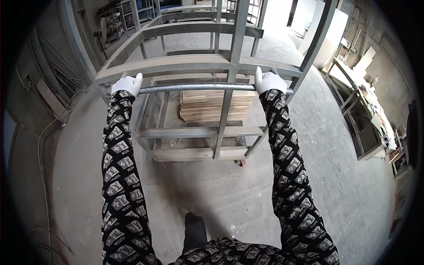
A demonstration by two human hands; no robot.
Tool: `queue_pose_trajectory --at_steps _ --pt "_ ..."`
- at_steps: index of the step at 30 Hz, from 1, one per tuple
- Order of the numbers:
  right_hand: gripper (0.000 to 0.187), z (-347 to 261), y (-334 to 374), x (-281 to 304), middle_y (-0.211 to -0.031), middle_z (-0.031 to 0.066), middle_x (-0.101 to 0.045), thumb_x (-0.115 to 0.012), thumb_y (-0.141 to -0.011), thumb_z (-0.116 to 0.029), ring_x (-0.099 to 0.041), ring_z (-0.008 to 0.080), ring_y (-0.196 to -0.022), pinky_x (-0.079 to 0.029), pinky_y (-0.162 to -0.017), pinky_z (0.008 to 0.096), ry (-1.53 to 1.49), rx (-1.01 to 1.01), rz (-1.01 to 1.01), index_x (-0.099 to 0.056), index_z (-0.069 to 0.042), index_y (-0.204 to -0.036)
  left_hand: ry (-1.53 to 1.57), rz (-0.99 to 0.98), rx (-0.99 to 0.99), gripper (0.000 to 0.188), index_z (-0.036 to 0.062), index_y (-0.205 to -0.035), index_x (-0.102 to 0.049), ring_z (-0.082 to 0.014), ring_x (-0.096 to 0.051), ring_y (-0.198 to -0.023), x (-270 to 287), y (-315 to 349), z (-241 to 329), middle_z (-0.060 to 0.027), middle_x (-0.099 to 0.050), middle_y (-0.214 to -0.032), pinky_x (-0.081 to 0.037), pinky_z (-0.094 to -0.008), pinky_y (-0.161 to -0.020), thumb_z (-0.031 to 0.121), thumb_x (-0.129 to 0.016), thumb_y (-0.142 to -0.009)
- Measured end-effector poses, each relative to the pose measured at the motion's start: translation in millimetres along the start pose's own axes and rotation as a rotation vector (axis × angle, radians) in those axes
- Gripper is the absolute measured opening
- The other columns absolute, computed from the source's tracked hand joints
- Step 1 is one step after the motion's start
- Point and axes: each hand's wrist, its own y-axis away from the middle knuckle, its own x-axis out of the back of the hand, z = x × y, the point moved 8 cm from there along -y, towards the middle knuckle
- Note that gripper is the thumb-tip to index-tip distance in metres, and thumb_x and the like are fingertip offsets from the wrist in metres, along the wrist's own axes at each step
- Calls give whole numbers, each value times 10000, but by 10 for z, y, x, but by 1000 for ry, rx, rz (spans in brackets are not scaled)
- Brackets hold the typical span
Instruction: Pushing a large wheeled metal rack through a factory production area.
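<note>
A tall grey metal frame cart [236, 44] stands in front of me, with a round metal push bar [194, 87] across its near side. My left hand [127, 85], in a white glove, is wrapped round the bar's left end, thumb upward. Near the bar's right end, my right hand [269, 81] grips it the same way, also gloved. Both arms reach forward in black patterned sleeves. Low inside the cart lies a stack of wooden boards [214, 106], partly hidden behind an upright. Under the cart a caster wheel [240, 162] shows.
Along the right wall runs a workbench [360, 106] with boards and tools on it. A cable [40, 145] trails over the floor at the left wall. Bright light comes from the far end, where white panels [324, 28] stand. More metal racks [128, 17] are at the back left.
</note>
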Motion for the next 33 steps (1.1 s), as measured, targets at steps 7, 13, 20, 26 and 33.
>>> queue_pose_trajectory --at_steps 7,13,20,26,33 --pt "623 73 160 4 -943 133 -693 -266 -957 -468 -652 268 -956 -481 -881 411 69 -34 -41 -735 -77 -834 -59 -65 -37 608 101 -1014 -712 -290 -619 -1048 44 157 31 -151 -664 -1078 -448 -416 -947 514 -276 -920" --pt "603 -132 194 89 -883 151 -693 -279 -956 -479 -668 288 -888 -496 -846 411 24 -42 -15 -743 -119 -816 -46 35 -25 598 166 -843 -751 -305 -632 -997 143 111 -191 -120 -619 -1181 -459 -408 -912 544 -292 -907" --pt "618 -172 185 16 -813 171 -686 -295 -947 -510 -668 315 -839 -503 -796 427 -16 -72 25 -740 -116 -779 0 117 -48 625 122 -813 -735 -333 -649 -924 173 27 -261 -171 -680 -950 -481 -424 -866 573 -311 -897" --pt "619 -165 144 136 -834 167 -687 -290 -949 -502 -669 311 -849 -503 -812 417 -20 -29 68 -739 -112 -777 10 19 -13 569 167 -952 -740 -313 -606 -1069 246 149 -197 -155 -566 -1257 -433 -408 -970 558 -331 -889" --pt "595 -223 333 226 -844 170 -687 -296 -955 -488 -667 317 -849 -505 -803 434 -4 -52 25 -742 -130 -787 -2 42 -1 559 148 -1000 -725 -313 -599 -1085 314 246 -344 -144 -493 -1352 -428 -408 -983 535 -337 -888"
